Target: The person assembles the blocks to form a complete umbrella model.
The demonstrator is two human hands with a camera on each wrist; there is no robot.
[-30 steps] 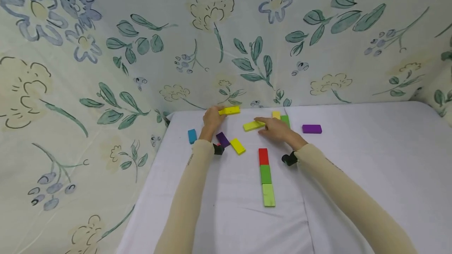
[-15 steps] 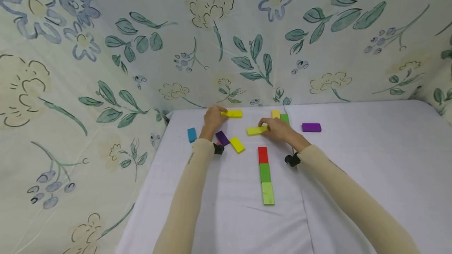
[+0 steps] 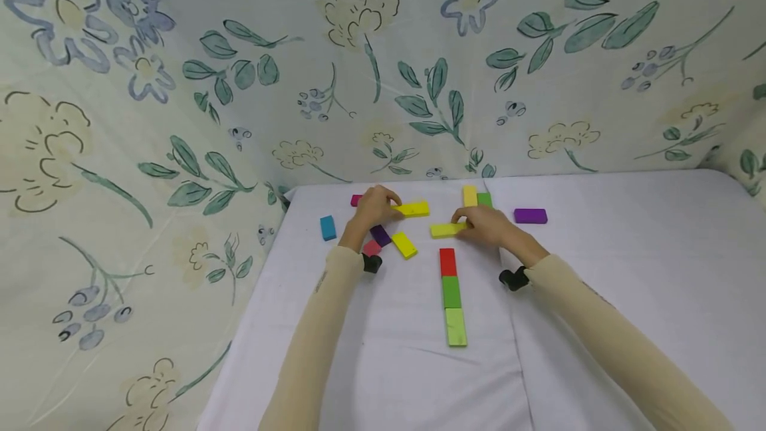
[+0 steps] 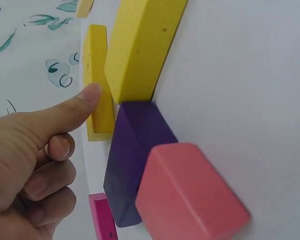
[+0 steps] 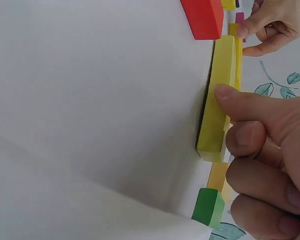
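Note:
My left hand (image 3: 378, 208) pinches the left end of a bright yellow block (image 3: 414, 209) between thumb and index finger. In the left wrist view the thumb (image 4: 91, 94) lies on that block's near face. To the right, my right hand (image 3: 486, 226) pinches a greenish-yellow block (image 3: 445, 231), its thumb (image 5: 226, 95) on the near side in the right wrist view. Just below this block a row of a red block (image 3: 447, 262), a green block (image 3: 451, 292) and a light green block (image 3: 455, 327) runs end to end toward me.
Near my left hand lie a second yellow block (image 3: 404, 245), a dark purple block (image 3: 380, 235), a pink block (image 3: 372, 247), a magenta block (image 3: 356, 200) and a blue block (image 3: 327, 227). Behind my right hand sit pale yellow (image 3: 469, 195) and green blocks (image 3: 484, 199); a purple block (image 3: 530, 216) lies right.
Both held blocks have moved right and toward me. The greenish-yellow block has turned level and come close to the red block. The magenta and pink blocks show more from behind the left arm.

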